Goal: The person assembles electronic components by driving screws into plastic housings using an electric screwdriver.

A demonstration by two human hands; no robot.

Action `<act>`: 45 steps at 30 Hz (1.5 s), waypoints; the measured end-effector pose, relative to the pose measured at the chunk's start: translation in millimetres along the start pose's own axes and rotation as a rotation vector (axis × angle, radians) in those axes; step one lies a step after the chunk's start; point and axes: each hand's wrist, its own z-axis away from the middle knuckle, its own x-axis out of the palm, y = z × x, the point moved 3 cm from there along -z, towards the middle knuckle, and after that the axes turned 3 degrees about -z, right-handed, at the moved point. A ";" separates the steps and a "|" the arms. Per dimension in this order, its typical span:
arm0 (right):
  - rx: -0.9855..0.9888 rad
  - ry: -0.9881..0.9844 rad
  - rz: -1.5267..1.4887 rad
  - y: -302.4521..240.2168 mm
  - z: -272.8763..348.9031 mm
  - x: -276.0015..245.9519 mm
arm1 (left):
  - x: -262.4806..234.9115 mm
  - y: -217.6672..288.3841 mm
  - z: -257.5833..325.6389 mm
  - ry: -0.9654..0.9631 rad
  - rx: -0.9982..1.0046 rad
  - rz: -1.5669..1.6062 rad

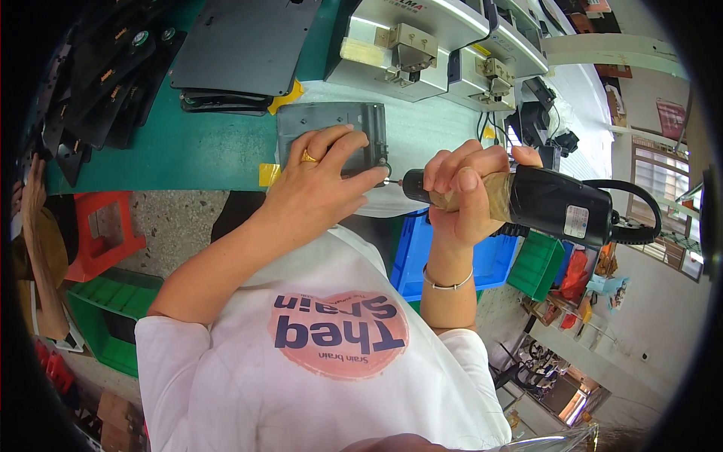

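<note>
My right hand (471, 184) is wrapped around a black electric screwdriver (561, 203) with tan tape round its grip. The tool lies nearly level and its thin bit points left. That bit reaches the near right corner of a dark grey rectangular housing (301, 120) lying on the worktable. Over the housing, my left hand (316, 169) presses with bent fingers and holds it, its fingertips close to the bit. Whether the bit sits on a screw is too small to tell.
Flat black panels (241, 45) are stacked at the back left, beside more loose black parts (113, 83). Grey machines with metal fixtures (410, 49) stand behind. Below the table edge are a blue crate (410, 256), a green crate (113, 301) and a red stool (98, 233). Another person's arm (34, 218) shows far left.
</note>
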 end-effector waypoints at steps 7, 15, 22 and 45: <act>-0.017 -0.028 0.052 2.9 2.9 0.8 | -0.2 0.5 0.5 0.006 -0.006 0.010; -0.043 -0.010 0.210 0.1 11.7 14.0 | 3.5 1.1 3.3 0.015 -0.046 -0.019; -0.074 -0.002 0.229 3.4 16.6 14.0 | 4.2 -0.8 2.4 -0.011 -0.059 -0.012; -0.435 0.405 0.261 -36.2 -90.4 -69.5 | -8.4 7.5 -8.5 -0.057 0.000 -0.025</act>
